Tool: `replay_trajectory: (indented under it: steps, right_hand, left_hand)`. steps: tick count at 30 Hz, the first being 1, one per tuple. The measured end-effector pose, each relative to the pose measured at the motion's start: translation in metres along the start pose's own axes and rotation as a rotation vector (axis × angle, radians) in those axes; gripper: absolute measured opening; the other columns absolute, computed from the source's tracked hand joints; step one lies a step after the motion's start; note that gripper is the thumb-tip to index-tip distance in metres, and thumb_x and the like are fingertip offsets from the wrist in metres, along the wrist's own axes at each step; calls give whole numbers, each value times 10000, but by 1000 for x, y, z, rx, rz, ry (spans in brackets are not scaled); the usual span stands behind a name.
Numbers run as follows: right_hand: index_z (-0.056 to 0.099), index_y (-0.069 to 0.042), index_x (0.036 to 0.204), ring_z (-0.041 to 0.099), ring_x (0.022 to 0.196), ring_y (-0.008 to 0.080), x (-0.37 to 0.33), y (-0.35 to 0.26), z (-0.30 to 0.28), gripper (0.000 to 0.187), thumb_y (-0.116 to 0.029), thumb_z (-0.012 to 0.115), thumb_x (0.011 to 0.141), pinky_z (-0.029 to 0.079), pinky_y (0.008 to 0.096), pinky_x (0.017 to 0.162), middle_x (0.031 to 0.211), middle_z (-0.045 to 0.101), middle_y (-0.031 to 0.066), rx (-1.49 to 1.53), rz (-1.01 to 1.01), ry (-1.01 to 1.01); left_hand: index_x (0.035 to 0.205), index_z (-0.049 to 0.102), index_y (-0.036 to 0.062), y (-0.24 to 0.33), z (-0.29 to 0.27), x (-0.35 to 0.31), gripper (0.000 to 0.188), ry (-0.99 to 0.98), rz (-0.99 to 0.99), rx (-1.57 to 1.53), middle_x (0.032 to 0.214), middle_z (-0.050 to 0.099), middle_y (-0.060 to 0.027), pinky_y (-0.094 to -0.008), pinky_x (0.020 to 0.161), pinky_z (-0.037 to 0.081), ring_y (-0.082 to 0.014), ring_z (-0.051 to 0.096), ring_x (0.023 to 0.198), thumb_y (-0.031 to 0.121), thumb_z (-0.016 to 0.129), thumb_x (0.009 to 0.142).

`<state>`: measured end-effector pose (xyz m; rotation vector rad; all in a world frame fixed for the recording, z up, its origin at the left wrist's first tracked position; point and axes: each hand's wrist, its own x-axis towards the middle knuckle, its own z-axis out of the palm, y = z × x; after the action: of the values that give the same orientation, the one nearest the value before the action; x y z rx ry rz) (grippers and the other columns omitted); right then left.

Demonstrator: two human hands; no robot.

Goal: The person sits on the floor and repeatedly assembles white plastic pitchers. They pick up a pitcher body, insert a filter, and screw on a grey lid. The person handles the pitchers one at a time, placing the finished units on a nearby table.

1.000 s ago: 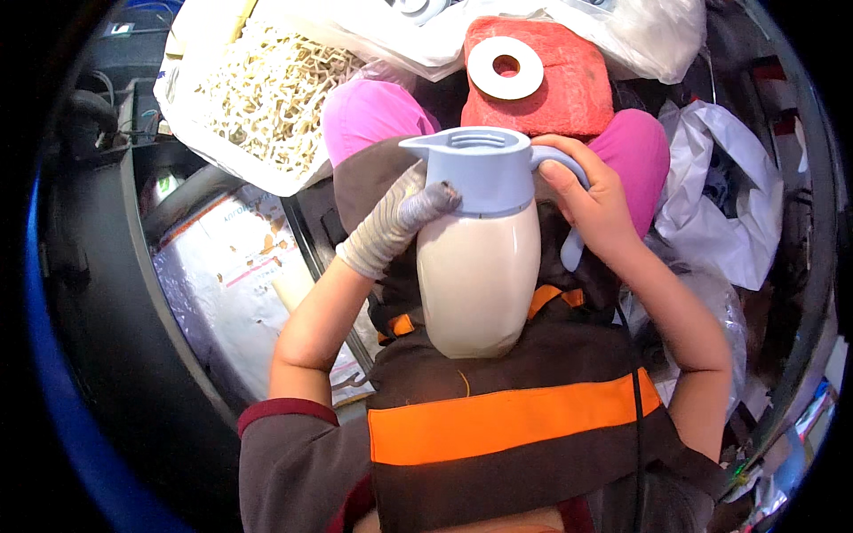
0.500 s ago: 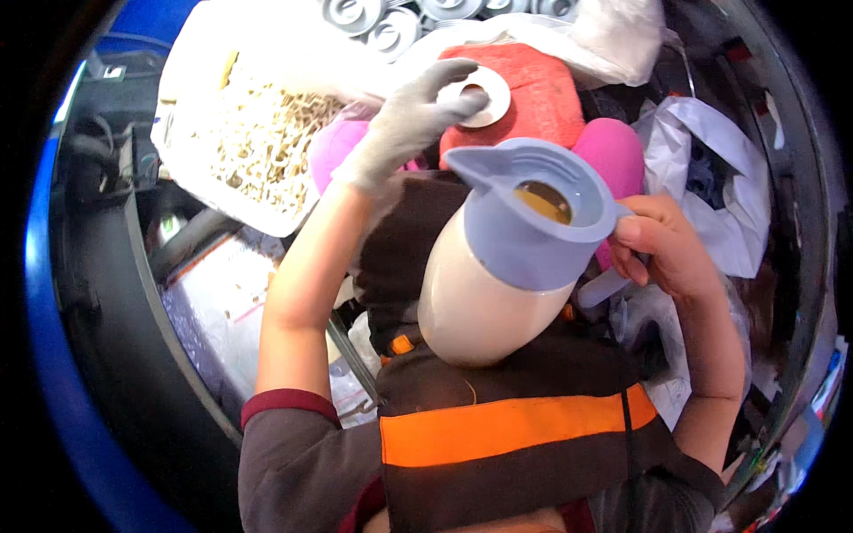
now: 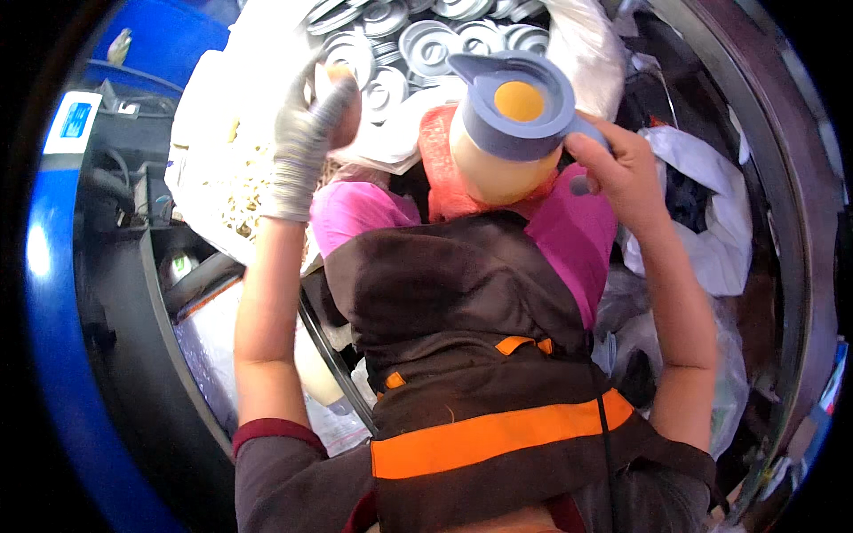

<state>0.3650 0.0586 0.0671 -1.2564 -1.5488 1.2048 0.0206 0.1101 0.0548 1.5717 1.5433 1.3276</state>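
Observation:
My right hand point(image 3: 622, 169) is closed around the handle of a jug point(image 3: 506, 173) with a cream body and a blue-grey spouted collar point(image 3: 524, 124). A round yellow-orange patch shows in the middle of the collar. The jug is held tilted above a red cloth point(image 3: 437, 151) between my knees. My left hand point(image 3: 311, 133), in a thin grey-white glove, is raised at the left beside a pile of grey round lids point(image 3: 426, 49). Motion blurs its fingers, and whether they hold anything cannot be made out.
A white bag point(image 3: 591, 53) surrounds the lids. To the left, a white sack point(image 3: 200, 133) holds many small pale pieces point(image 3: 244, 200). Another white bag point(image 3: 724, 195) lies at the right, above clear plastic point(image 3: 711, 355). Dark machine parts point(image 3: 115, 329) border the left side.
My right hand has carried the jug up and away from my lap. My left hand has moved left and away from the red cloth; the white disc it held no longer shows.

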Motion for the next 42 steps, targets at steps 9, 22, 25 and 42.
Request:
replay_trajectory:
  steps: [9,22,25,42]
  right_hand:
    - [609,31,1126,597,779,173,27,14,34,446,-293,646,821,451,283,724,864,644,118,-148,-120,-129]
    - [459,-32,1032,601,811,404,0,55,33,324,-304,548,881,466,495,683,857,608,226,-535,-143,-3]
    - [450,-32,1042,596,819,416,1,57,32,324,-297,545,881,462,507,687,873,607,238,-514,-139,0]
    - [489,-43,1140,597,848,376,-5,39,19,369,-287,578,878,462,426,721,930,601,222,-651,-17,-105]
  left_hand:
    - [1210,557,102,115,76,-4,609,-130,752,731,1069,603,-150,-391,852,484,-295,589,995,435,668,711]
    - [1223,561,98,122,78,12,556,-502,542,685,1143,597,-145,-347,888,465,-263,595,1025,340,681,737]
    - [1232,549,96,157,53,37,502,-417,695,718,1084,624,-125,-287,825,488,-184,617,937,319,676,800]
    - [1162,573,95,118,91,-13,516,-406,591,746,1108,564,-152,-412,867,463,-302,565,1026,386,635,741]
